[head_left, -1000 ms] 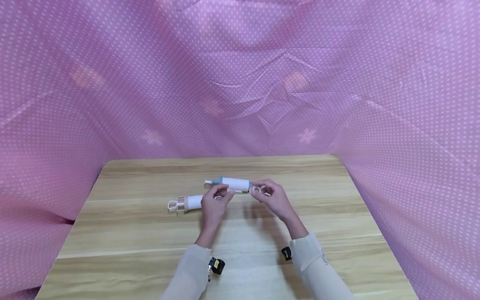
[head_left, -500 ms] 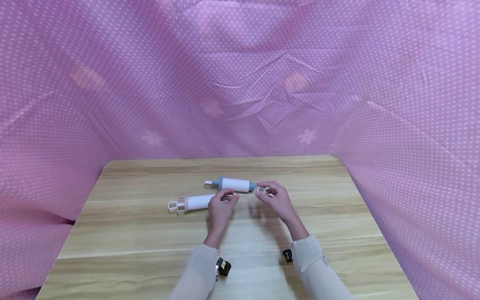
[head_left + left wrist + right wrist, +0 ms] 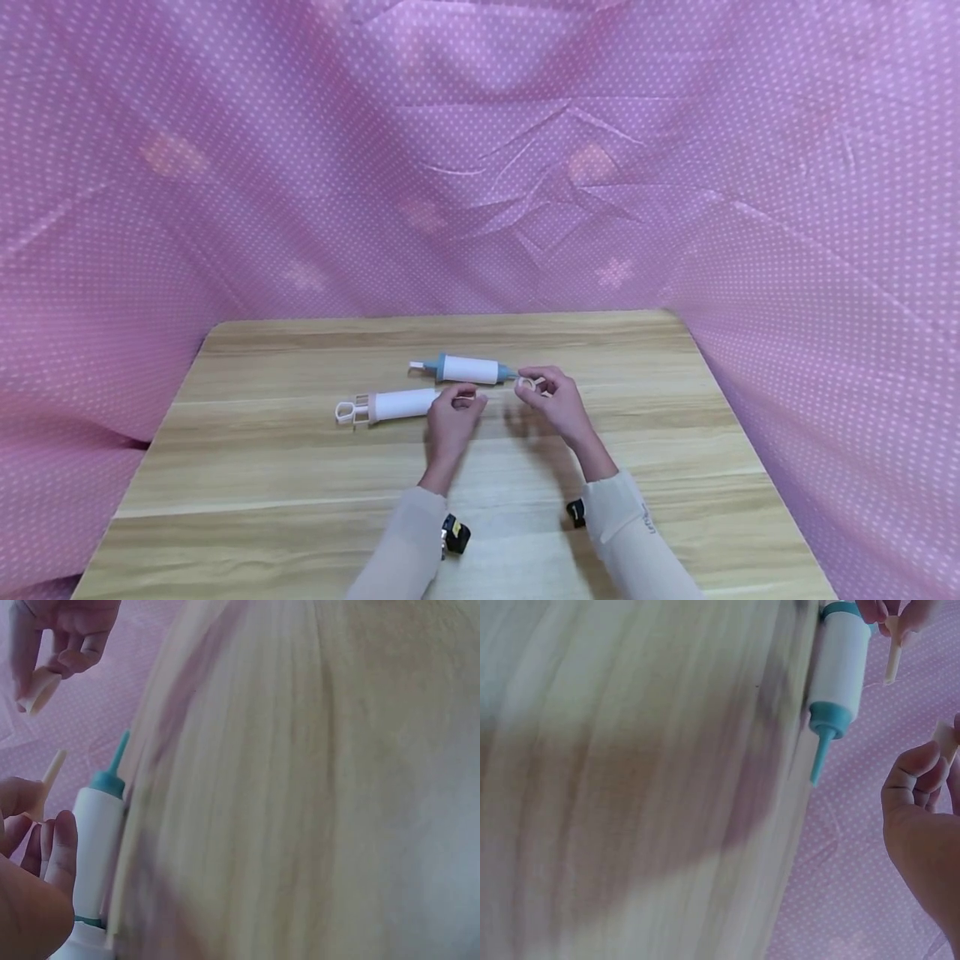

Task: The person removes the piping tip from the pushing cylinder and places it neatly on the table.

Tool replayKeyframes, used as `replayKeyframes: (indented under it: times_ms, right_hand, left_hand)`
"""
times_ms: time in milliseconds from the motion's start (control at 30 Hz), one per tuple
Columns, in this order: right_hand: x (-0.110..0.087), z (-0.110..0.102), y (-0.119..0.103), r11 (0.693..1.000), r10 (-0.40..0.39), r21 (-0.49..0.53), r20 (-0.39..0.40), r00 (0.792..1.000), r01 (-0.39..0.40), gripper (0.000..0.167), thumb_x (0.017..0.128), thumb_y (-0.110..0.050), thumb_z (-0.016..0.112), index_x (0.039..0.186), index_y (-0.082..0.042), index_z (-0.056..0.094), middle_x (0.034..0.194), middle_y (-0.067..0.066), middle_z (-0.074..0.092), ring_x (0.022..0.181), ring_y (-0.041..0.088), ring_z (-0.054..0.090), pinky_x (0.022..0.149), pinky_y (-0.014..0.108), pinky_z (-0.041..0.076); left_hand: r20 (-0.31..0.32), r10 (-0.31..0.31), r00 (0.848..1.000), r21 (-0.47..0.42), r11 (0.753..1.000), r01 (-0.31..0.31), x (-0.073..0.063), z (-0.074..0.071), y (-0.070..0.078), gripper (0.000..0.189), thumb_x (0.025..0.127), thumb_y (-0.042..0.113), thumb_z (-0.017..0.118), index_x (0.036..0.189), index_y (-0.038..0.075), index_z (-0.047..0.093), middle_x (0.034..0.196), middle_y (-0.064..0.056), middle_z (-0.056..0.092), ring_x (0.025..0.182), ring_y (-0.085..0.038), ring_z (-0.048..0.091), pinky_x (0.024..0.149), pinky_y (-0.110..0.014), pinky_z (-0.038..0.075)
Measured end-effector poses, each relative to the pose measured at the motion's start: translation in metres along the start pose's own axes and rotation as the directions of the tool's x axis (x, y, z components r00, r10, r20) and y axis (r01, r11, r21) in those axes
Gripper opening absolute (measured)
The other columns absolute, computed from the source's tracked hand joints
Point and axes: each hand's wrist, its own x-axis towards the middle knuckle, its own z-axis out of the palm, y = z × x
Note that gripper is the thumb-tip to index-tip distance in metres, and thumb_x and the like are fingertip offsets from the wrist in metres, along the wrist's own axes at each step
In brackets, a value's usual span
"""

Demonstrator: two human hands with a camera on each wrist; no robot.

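My left hand (image 3: 453, 425) pinches a slim cream nozzle (image 3: 54, 769) whose narrow end points towards my right hand (image 3: 558, 406). A cream ring (image 3: 945, 737) is held between the thumb and fingers of the right hand, a short gap from the nozzle. Both pieces are in the air above the table. Just beyond the hands lies a white syringe-like tube (image 3: 470, 369) with teal ends, its teal spout to the right. Left of my left hand lies a second white syringe-like tube (image 3: 405, 404) with a beige collar and a looped handle; the left hand hides its right end.
The wooden table (image 3: 300, 500) has rounded far corners. Pink dotted cloth (image 3: 480, 208) hangs behind it and along both sides. Small black cameras (image 3: 456, 534) sit at the wrists, below the sleeves.
My left hand has shifted right and slightly nearer, uncovering more of the beige-collared tube. The right hand has moved slightly right with the ring. Both tubes have stayed put.
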Motion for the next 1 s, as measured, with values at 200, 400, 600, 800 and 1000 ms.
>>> replayKeyframes:
  times_ms: [200, 400, 600, 800, 1000]
  right_hand:
    - [0.004, 0.003, 0.024, 1.0, 0.006, 0.004, -0.023, 1.0, -0.006, 0.034, 0.089, -0.007, 0.078, 0.119, 0.006, 0.069, 0.119, 0.02, 0.061, 0.086, 0.018, 0.054, 0.068, 0.021, 0.047]
    - [0.005, 0.006, 0.033, 1.0, 0.004, 0.003, -0.028, 1.0, -0.004, 0.034, 0.087, -0.007, 0.079, 0.118, 0.005, 0.07, 0.117, 0.019, 0.063, 0.082, 0.018, 0.056, 0.069, 0.023, 0.049]
    - [0.006, 0.008, 0.045, 0.999, 0.046, -0.006, -0.03, 0.998, -0.046, 0.033, 0.087, -0.007, 0.079, 0.117, 0.004, 0.071, 0.115, 0.02, 0.063, 0.079, 0.016, 0.056, 0.066, 0.023, 0.049]
    - [0.006, 0.01, 0.051, 0.997, 0.082, -0.01, -0.025, 0.996, -0.082, 0.035, 0.089, -0.006, 0.078, 0.121, 0.005, 0.069, 0.119, 0.02, 0.062, 0.076, 0.012, 0.056, 0.06, 0.021, 0.048]
    - [0.008, 0.006, 0.053, 0.99, 0.138, 0.005, -0.015, 0.99, -0.138, 0.039, 0.09, -0.004, 0.076, 0.125, 0.007, 0.065, 0.099, 0.02, 0.063, 0.07, 0.019, 0.055, 0.055, 0.027, 0.05]
  left_hand:
    - [0.018, -0.072, 0.997, 0.083, 0.994, 0.07, -0.004, 0.007, -0.006, 0.024, 0.084, 0.016, 0.08, 0.107, 0.01, 0.077, 0.101, -0.005, 0.075, 0.085, -0.014, 0.07, 0.073, -0.032, 0.055]
    - [0.008, -0.108, 0.994, 0.134, 0.985, 0.106, -0.003, 0.013, -0.007, 0.024, 0.084, 0.019, 0.081, 0.107, 0.014, 0.077, 0.098, 0.002, 0.075, 0.088, -0.014, 0.07, 0.083, -0.041, 0.054]
    - [-0.017, -0.115, 0.993, 0.159, 0.98, 0.116, 0.0, 0.019, -0.013, 0.02, 0.084, 0.02, 0.081, 0.104, 0.015, 0.078, 0.093, 0.007, 0.074, 0.088, -0.012, 0.07, 0.086, -0.042, 0.053]
    - [-0.028, -0.107, 0.994, 0.165, 0.98, 0.11, 0.001, 0.024, -0.023, 0.019, 0.084, 0.017, 0.081, 0.103, 0.015, 0.078, 0.094, 0.006, 0.074, 0.088, -0.012, 0.07, 0.086, -0.04, 0.055]
    - [-0.052, -0.083, 0.995, 0.17, 0.981, 0.091, 0.003, 0.025, -0.027, 0.02, 0.085, 0.015, 0.08, 0.104, 0.015, 0.076, 0.096, 0.002, 0.074, 0.09, -0.016, 0.07, 0.084, -0.04, 0.058]
